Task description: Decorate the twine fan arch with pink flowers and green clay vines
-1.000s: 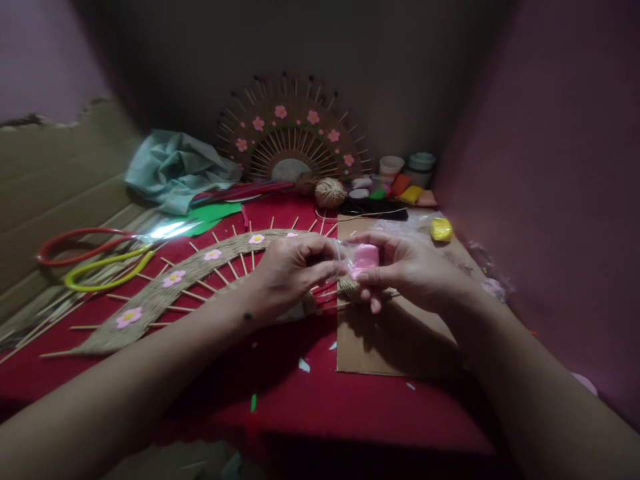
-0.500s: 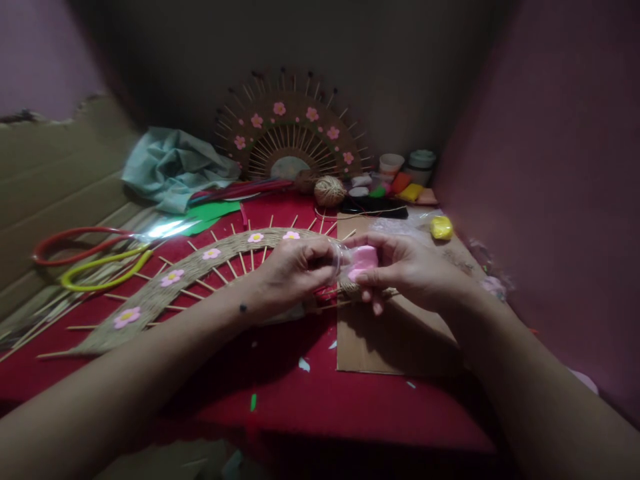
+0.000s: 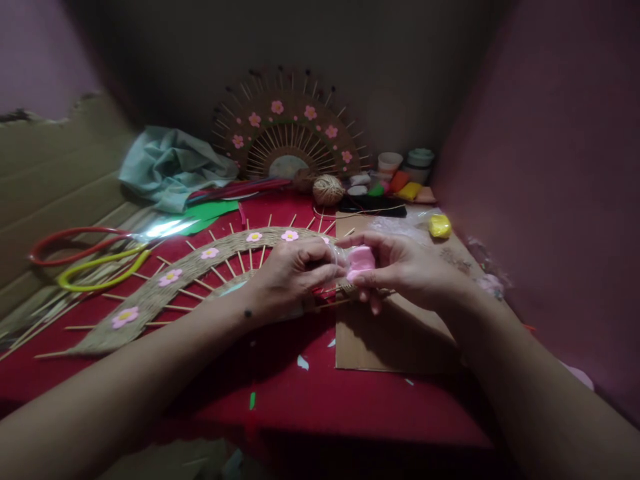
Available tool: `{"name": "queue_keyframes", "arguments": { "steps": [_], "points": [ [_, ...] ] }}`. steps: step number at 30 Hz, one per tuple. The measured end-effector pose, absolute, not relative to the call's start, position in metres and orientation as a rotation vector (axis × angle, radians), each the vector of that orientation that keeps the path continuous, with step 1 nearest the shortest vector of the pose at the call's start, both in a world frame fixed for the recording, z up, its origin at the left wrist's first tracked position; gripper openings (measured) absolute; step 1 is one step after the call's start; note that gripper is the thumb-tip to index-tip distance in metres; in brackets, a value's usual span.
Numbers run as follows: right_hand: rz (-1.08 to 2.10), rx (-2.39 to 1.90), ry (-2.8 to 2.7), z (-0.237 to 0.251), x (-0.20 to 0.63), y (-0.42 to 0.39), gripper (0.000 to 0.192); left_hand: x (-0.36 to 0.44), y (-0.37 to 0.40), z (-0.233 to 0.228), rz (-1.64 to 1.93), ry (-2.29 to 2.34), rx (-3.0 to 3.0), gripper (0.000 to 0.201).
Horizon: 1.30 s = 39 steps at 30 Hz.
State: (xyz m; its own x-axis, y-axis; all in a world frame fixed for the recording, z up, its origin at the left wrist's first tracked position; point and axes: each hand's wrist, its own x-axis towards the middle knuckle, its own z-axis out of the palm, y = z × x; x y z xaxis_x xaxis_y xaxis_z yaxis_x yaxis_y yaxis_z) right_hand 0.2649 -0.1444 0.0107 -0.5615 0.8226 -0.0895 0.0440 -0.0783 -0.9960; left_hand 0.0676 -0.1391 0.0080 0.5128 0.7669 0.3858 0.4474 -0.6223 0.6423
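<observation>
Pink and soft-looking, one lump of clay [image 3: 361, 260] sits pinched between the two hands above the middle of the bench [image 3: 310, 393], partly wrapped in one thin, clear, crinkled plastic wrapper [image 3: 339, 253]. The right hand [image 3: 405, 270] has its grip closed on the clay, thumb under and fingers over. The left hand [image 3: 295, 270] has its grip closed on the plastic wrapper just beside the clay, fingertips curled in.

From the head camera, the bench is covered in red cloth. Under the hands lies one curved woven band [image 3: 165, 293] of rough twine, threaded with many thin wooden sticks that fan outward; five pink paper flowers with yellow centres show along it. One flat sheet of brown cardboard [image 3: 395, 340] lies under the right hand. Behind, one finished half-round fan [image 3: 290, 133] of the same weave stands against the wall, with six pink flowers and dark-tipped sticks. One round ball of twine [image 3: 328, 189] rests in front of it. One yellow clay lump [image 3: 440, 227] lies near the right wall. Two looped cords, one red [image 3: 75, 243] and one yellow [image 3: 100, 273], lie at the left, near one crumpled pale green cloth [image 3: 170, 167].
</observation>
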Motion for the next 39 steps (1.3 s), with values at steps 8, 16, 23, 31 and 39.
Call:
{"name": "queue_keyframes", "arguments": {
  "steps": [8, 16, 23, 31, 39],
  "points": [
    [1.707, -1.031, -1.542, 0.015, 0.26, -0.145, 0.055, 0.061, -0.138, 0.004, 0.769, 0.94, 1.933, 0.022],
    [1.772, -0.935, -1.47, 0.008, 0.262, -0.144, 0.052, 0.063, -0.141, 0.004, 0.881, 0.889, 2.113, 0.025],
    [1.779, -0.934, -1.493, 0.007, 0.263, -0.143, 0.045, 0.062, -0.141, -0.006, 0.962, 0.87, 2.359, 0.02],
    [1.776, -0.883, -1.449, 0.006, 0.258, -0.144, 0.045, 0.063, -0.143, -0.005, 1.134, 0.785, 2.566, 0.014],
    [1.788, -0.895, -1.462, 0.008, 0.256, -0.147, 0.048, 0.062, -0.147, -0.006, 1.075, 0.794, 2.459, 0.012]
  ]
}}
